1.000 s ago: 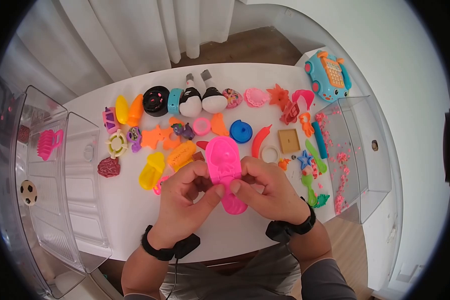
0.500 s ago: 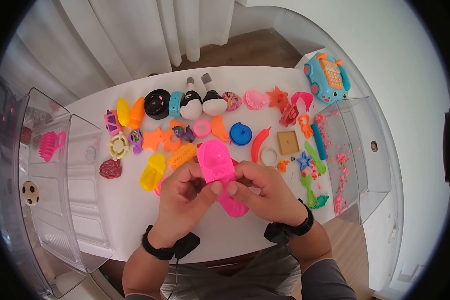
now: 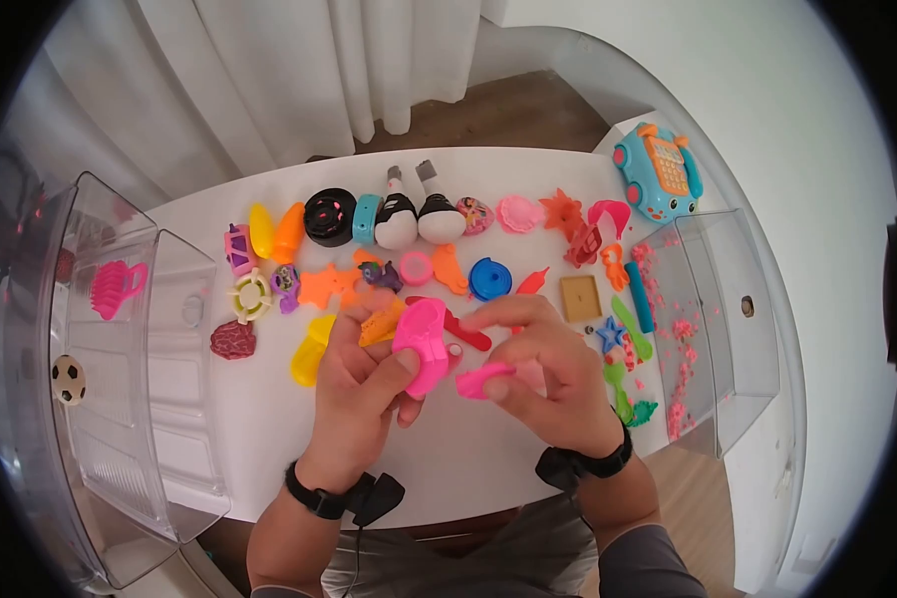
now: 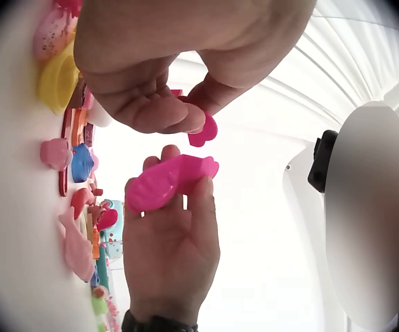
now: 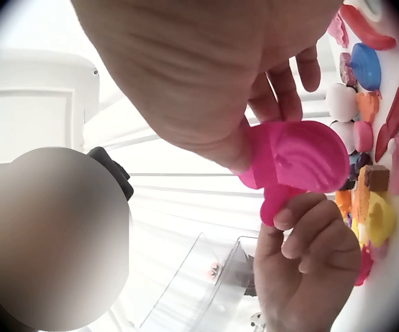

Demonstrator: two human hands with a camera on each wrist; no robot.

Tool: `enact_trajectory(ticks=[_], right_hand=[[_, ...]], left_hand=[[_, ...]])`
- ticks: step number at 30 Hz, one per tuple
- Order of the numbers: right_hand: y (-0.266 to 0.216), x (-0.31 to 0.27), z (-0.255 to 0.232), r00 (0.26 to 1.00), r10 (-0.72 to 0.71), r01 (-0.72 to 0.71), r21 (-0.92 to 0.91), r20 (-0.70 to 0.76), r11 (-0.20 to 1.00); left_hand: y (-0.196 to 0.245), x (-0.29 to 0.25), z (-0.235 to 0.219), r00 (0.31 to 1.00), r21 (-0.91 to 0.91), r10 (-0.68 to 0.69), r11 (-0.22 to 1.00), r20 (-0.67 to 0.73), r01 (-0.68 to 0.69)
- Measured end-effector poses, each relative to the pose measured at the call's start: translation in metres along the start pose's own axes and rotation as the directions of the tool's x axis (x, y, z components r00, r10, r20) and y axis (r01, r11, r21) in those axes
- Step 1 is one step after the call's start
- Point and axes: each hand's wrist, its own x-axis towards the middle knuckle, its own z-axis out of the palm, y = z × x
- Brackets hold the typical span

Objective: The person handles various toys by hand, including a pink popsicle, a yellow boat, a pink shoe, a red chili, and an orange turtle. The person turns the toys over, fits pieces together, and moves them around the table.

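In the head view, a bright pink plastic piece [image 3: 422,347] is held by the left hand [image 3: 357,399], with the thumb on its near side. The right hand [image 3: 563,384] pinches a smaller-looking pink part [image 3: 483,381] between thumb and fingers. A narrow gap shows between the two parts there. In the left wrist view, the right hand [image 4: 171,256] supports its pink part [image 4: 175,181] on the fingers, below the left hand [image 4: 185,55]. The right wrist view has the pink parts [image 5: 303,155] overlapping, the right hand [image 5: 199,76] above and left hand [image 5: 306,266] below.
Many toys lie across the white table [image 3: 439,478], among them a red piece [image 3: 463,329], a blue lid [image 3: 490,279] and a yellow mould [image 3: 312,351]. Clear bins [image 3: 194,478] stand left; another clear bin [image 3: 747,339] is at the right, near a toy phone [image 3: 660,171].
Both hands held one long pink item together earlier; now each holds a pink part, with a gap between them in the head view. The right hand's fingers have lifted and spread. The head view has shifted slightly.
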Motion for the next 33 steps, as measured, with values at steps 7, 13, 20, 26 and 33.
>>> enact_trajectory(ticks=[7, 13, 20, 26, 33], right_hand=[[0.002, -0.003, 0.008, 0.988, -0.078, 0.101, -0.178, 0.132, 0.979], [0.006, -0.006, 0.007, 0.996, 0.034, -0.02, -0.171, 0.08, 0.985], [0.008, -0.012, 0.01, 0.978, 0.207, -0.207, 0.0, -0.027, 0.978], [0.011, -0.014, 0.014, 0.959, 0.276, -0.275, 0.018, -0.061, 0.961], [0.005, -0.012, 0.012, 0.953, 0.302, -0.302, -0.005, 0.01, 0.953]], left_hand=[[-0.004, 0.003, -0.018, 0.95, -0.023, -0.199, 0.977, 0.239, 0.211], [-0.005, 0.0, -0.02, 0.935, 0.078, -0.175, 0.984, 0.309, 0.159], [-0.014, 0.0, -0.014, 0.916, 0.57, 0.069, 0.764, 0.395, -0.303], [-0.018, 0.001, -0.01, 0.912, 0.501, 0.075, 0.816, 0.403, -0.289], [-0.02, 0.0, -0.015, 0.892, 0.463, 0.093, 0.828, 0.443, -0.317]])
